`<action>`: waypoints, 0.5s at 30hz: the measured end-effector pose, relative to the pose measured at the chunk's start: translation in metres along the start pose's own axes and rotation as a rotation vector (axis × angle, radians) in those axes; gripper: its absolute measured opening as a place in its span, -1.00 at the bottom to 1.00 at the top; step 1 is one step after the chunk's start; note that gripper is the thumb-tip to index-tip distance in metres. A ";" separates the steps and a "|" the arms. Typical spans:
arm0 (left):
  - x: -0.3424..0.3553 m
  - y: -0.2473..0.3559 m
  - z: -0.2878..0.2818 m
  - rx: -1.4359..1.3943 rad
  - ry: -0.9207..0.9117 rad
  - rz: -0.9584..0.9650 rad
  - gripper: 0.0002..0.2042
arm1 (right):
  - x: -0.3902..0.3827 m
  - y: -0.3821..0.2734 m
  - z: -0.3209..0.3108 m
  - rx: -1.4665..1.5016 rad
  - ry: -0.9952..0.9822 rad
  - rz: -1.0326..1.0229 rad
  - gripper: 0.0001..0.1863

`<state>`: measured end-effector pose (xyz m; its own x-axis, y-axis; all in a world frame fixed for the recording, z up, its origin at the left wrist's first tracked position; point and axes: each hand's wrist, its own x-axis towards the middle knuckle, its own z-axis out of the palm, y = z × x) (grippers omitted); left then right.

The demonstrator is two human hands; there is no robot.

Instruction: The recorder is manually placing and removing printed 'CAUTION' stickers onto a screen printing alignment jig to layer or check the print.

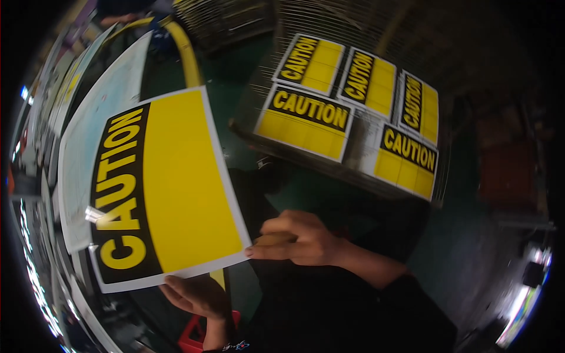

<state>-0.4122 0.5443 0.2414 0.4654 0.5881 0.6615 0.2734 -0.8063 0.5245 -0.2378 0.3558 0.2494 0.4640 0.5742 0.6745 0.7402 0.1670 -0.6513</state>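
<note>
A large yellow and black printed sign sheet (pixel 188 182) with a white border is held up in front of me, slightly bowed and tilted. My left hand (pixel 197 296) grips its lower edge, with the thumb on the printed face and the fingers mostly hidden. At the lower right corner, my right hand (pixel 297 238) pinches the white margin. Several smaller sheets of the same look, such as the near left one (pixel 303 141), lie in two rows on a dark flat-topped stack (pixel 360 141) to the far right.
Left of the held sheet stand large pale panels (pixel 132 82), partly behind it. A yellow strip (pixel 187 59) runs along the green floor. Near my left forearm is a red object (pixel 191 336). Another person's arm (pixel 120 17) shows at the top left. A reddish-brown shape (pixel 506 165) stands dimly at right.
</note>
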 end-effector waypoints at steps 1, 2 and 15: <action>0.011 0.013 0.005 0.172 -0.028 0.153 -0.56 | -0.012 0.001 -0.005 -0.014 0.005 0.005 -0.39; 0.022 0.026 0.009 0.511 -0.019 0.335 -0.53 | -0.028 0.005 -0.010 -0.036 0.037 0.030 -0.39; 0.067 0.103 0.245 -1.351 -0.792 -0.849 -0.62 | -0.174 0.154 -0.054 -0.072 -0.278 0.702 -0.71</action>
<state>-0.1465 0.4856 0.2082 0.9443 0.2779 -0.1762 0.0063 0.5202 0.8540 -0.1784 0.2389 0.0506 0.7050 0.7091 -0.0084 0.3511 -0.3593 -0.8647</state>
